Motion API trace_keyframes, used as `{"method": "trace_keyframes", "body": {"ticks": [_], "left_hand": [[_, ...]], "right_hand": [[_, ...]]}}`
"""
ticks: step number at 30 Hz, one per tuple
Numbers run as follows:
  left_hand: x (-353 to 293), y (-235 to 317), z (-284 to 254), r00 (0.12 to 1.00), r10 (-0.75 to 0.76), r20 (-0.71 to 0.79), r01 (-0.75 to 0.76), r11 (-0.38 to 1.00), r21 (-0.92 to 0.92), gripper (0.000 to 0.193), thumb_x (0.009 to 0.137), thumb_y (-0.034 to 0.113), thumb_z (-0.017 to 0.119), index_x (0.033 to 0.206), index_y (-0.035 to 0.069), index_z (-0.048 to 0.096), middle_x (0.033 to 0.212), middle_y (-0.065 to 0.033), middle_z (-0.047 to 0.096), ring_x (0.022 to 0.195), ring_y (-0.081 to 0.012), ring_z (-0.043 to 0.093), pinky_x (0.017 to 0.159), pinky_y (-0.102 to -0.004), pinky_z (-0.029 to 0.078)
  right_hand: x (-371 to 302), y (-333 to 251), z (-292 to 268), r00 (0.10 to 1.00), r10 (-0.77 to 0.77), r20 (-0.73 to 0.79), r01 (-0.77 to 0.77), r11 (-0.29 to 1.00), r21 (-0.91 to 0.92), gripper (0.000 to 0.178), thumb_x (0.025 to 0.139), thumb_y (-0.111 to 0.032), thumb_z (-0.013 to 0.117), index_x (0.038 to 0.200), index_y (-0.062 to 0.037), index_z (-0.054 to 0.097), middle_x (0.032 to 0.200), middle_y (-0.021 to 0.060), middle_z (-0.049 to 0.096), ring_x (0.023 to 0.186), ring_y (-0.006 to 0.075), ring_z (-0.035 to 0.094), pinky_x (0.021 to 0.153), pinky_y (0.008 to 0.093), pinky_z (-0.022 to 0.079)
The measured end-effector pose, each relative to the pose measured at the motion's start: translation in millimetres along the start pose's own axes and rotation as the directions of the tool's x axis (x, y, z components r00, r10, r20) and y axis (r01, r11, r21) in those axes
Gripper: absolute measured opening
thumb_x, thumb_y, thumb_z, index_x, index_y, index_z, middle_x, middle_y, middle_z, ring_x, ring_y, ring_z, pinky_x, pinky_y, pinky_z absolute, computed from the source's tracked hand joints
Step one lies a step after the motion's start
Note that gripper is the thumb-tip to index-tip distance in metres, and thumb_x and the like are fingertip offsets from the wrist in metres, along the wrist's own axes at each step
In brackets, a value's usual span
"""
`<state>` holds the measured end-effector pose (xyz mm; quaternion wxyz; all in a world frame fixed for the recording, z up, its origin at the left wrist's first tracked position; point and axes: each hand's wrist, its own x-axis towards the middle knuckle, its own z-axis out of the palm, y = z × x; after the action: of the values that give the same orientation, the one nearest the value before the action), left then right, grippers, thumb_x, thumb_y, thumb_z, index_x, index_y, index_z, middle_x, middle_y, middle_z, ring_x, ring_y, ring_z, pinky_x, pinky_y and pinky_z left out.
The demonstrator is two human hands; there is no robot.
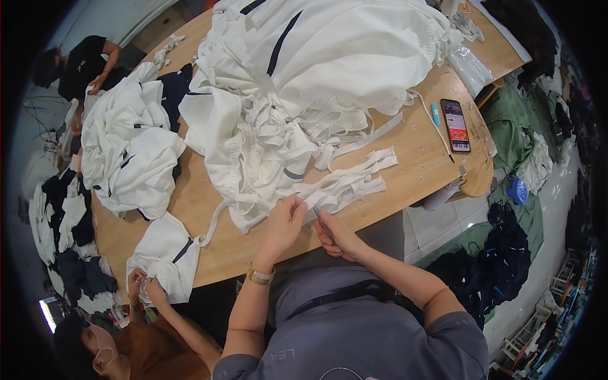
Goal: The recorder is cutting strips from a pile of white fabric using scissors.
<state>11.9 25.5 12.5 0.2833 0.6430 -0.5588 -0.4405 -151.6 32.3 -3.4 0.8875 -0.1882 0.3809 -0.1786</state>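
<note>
Near the table's front edge, my left hand (286,220) is closed in a pinch on the end of a white fabric strip (342,183). Just to its right, my right hand (337,235) is curled around small dark metal snips, mostly hidden by the fingers, with the tip pointing toward the left hand. Several white strips lie side by side beyond the hands. Behind them a large heap of white garments (342,57) with gathered edges and navy stripes covers the middle of the table.
On the wooden table (418,149) at right lie a phone (455,125), a turquoise marker (435,114) and a white cord (437,130). Another white pile (126,145) is at left. A co-worker (145,342) handles a white garment (166,256) at lower left; another person (88,66) works at far left.
</note>
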Motion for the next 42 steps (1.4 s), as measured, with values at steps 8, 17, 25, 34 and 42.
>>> {"method": "trace_keyframes", "body": {"ticks": [8, 17, 25, 34, 42], "left_hand": [[-1, -1, 6, 0.994, 0.099, -0.039, -0.101, 0.994, -0.038, 0.016, 0.085, 0.012, 0.052, 0.079, -0.002, 0.052, 0.062, 0.0021, 0.044, 0.057, -0.0041, 0.037, 0.051, -0.0200, 0.032], [-2, 1, 2, 0.998, 0.038, 0.040, -0.031, 0.985, -0.172, 0.013, 0.085, 0.012, 0.054, 0.079, 0.000, 0.054, 0.065, 0.0062, 0.044, 0.060, -0.0022, 0.036, 0.052, -0.0178, 0.031], [-1, 1, -1, 0.992, -0.005, 0.124, 0.037, 0.967, -0.253, 0.011, 0.084, 0.012, 0.055, 0.081, 0.001, 0.055, 0.067, 0.0073, 0.045, 0.061, -0.0012, 0.037, 0.053, -0.0169, 0.031], [-5, 22, -1, 0.974, 0.196, 0.111, -0.196, 0.981, -0.014, 0.015, 0.083, 0.014, 0.057, 0.082, -0.001, 0.057, 0.066, 0.0039, 0.049, 0.059, -0.0017, 0.038, 0.050, -0.0181, 0.031], [1, 19, -32, 0.992, 0.029, 0.122, -0.015, 0.994, -0.109, 0.021, 0.083, 0.021, 0.056, 0.083, 0.001, 0.060, 0.057, -0.0028, 0.047, 0.053, -0.0083, 0.040, 0.049, -0.0242, 0.034]], "right_hand": [[5, -2, 2, 0.994, -0.082, -0.075, 0.079, 0.996, -0.036, 0.044, 0.087, -0.050, 0.041, 0.068, -0.0104, 0.039, 0.046, -0.0061, 0.027, 0.031, 0.0031, 0.021, 0.029, 0.0185, 0.015], [5, -6, 0, 0.991, -0.099, -0.092, 0.093, 0.993, -0.069, 0.043, 0.088, -0.047, 0.044, 0.064, -0.0115, 0.038, 0.045, -0.0076, 0.025, 0.031, 0.0024, 0.020, 0.029, 0.0186, 0.015], [5, -9, -2, 0.984, -0.140, -0.107, 0.125, 0.983, -0.138, 0.038, 0.090, -0.041, 0.042, 0.066, -0.0121, 0.039, 0.047, -0.0063, 0.027, 0.033, 0.0032, 0.022, 0.031, 0.0188, 0.016], [2, -23, 5, 0.879, -0.469, -0.091, 0.433, 0.862, -0.262, 0.026, 0.088, -0.030, 0.051, 0.078, -0.0074, 0.046, 0.053, -0.0076, 0.035, 0.041, 0.0008, 0.030, 0.036, 0.0178, 0.022], [-24, -79, -41, 0.667, -0.642, -0.377, 0.562, 0.767, -0.311, 0.017, 0.087, -0.026, 0.054, 0.079, -0.0121, 0.047, 0.051, -0.0081, 0.033, 0.038, 0.0011, 0.029, 0.033, 0.0186, 0.021]]}}
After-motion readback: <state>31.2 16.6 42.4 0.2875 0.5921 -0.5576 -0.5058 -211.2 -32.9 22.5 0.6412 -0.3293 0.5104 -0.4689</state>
